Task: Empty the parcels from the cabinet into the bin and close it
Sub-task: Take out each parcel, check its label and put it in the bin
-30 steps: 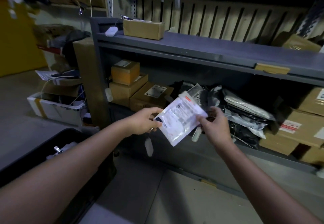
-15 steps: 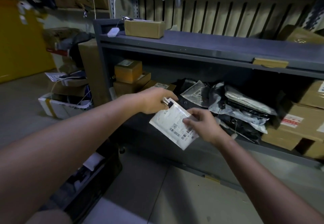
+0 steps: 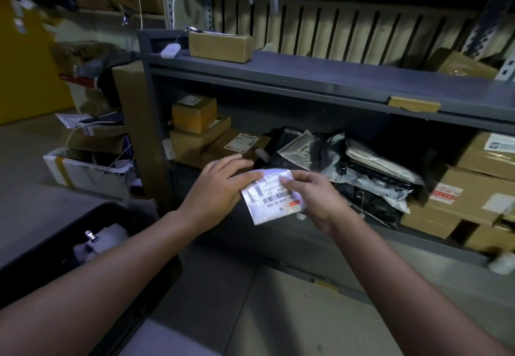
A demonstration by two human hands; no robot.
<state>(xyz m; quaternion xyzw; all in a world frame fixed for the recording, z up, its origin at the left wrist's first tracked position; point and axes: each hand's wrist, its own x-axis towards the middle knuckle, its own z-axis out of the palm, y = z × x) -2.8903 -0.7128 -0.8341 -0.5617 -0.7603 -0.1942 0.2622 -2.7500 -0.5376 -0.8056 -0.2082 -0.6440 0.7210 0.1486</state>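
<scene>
**Right hand [image 3: 315,199] and left hand [image 3: 217,188] on one white parcel [image 3: 271,202], bin [image 3: 50,237] down to the left**

On my feed the right hand pinched the white parcel at its right edge, thumb on the label and fingers curled underneath. The left hand lay over the top-left corner with its fingers nearly straight. Its thumb was hidden, so I could not tell whether it gripped or only steadied. The parcel hung in the air just out from the front edge of the cabinet [image 3: 146,121] shelf, label up. Its longer side seemed to run away from me, tilted a little to the right.

The drop, as I judged it, turned on one relation: the bin sat on the floor below and left of both hands, with its rim passing under the left forearm. That made the left hand the nearer one, and a swing left and down looked shortest. I saw nothing standing between the parcel and the bin's open mouth, and a few pale items lay inside.

Much was left on the shelf: stacked cardboard boxes [image 3: 195,132] at the left end, poly bags [image 3: 376,171] in the middle, and more taped boxes [image 3: 459,196] toward the right end.
</scene>
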